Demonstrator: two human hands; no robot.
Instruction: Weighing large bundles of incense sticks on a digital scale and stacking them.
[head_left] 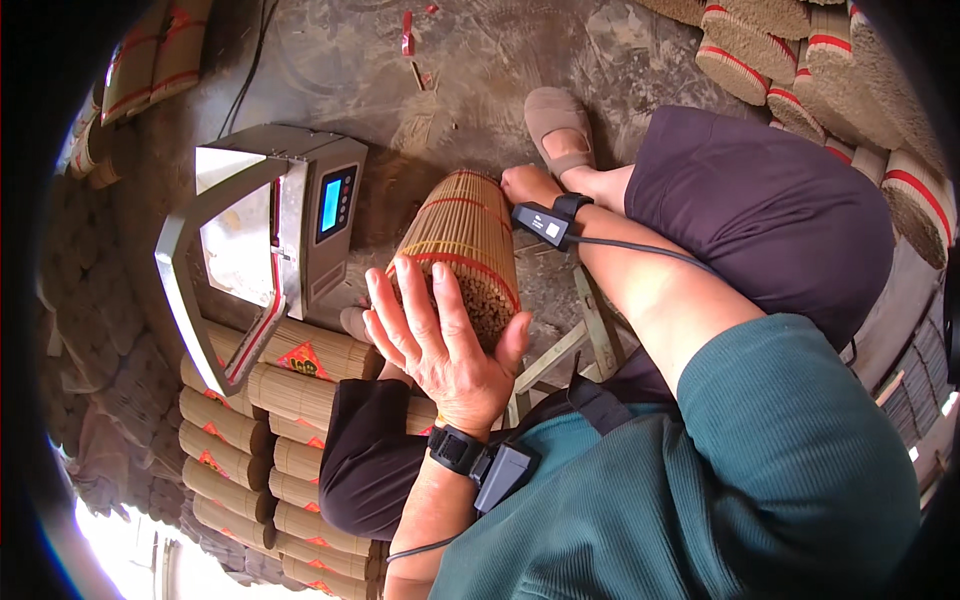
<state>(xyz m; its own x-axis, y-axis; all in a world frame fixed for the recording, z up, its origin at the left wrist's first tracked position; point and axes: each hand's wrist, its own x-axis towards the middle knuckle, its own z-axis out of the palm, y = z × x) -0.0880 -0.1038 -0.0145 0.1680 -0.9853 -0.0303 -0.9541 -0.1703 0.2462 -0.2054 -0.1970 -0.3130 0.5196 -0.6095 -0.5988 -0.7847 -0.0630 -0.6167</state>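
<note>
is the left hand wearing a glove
No: the left hand is bare, pressed flat with spread fingers against the near end of the bundle of sticks, with only a black wrist strap below it.

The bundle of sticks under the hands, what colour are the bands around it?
The bands around the tan bundle of sticks are red; the head view shows them well.

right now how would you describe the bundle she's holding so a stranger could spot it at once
Start at the grey metal weighing machine with its blue screen; just to its right lies a thick round bundle of thin sticks. The left hand presses flat on its near end, the right hand at the far end. Unlike the stacked bundles, it lies apart, in hand.
</note>
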